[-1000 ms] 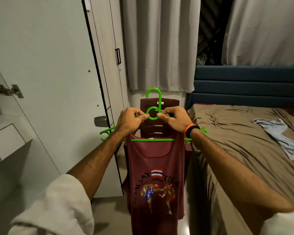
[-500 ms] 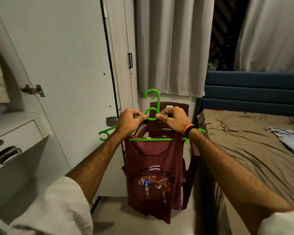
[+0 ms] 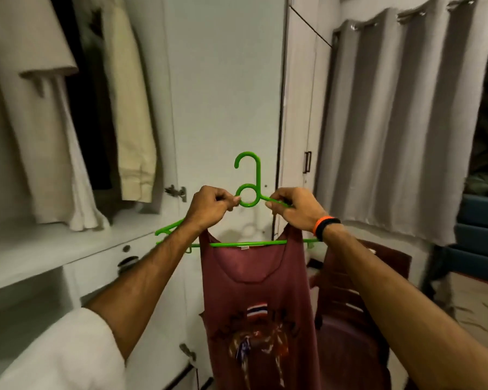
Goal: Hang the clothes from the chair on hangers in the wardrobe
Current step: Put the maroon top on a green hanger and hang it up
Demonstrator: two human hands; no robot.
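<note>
Head view: left hand (image 3: pixel 209 208) and right hand (image 3: pixel 293 206) each pinch the green hanger (image 3: pixel 248 192) carrying the maroon tank top (image 3: pixel 257 291) (wardrobe (image 3: pixel 96 108) open ahead-left). Keep it level, lift the hook over the unseen rail.

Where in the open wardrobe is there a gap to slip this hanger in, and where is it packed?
Free: the dark gap between the white garment and the cream garment, and the bare shelf under them. Crowded: far left, where white cloth fills the space. Both the left hand and right hand grip the green hanger carrying the maroon tank top.
</note>
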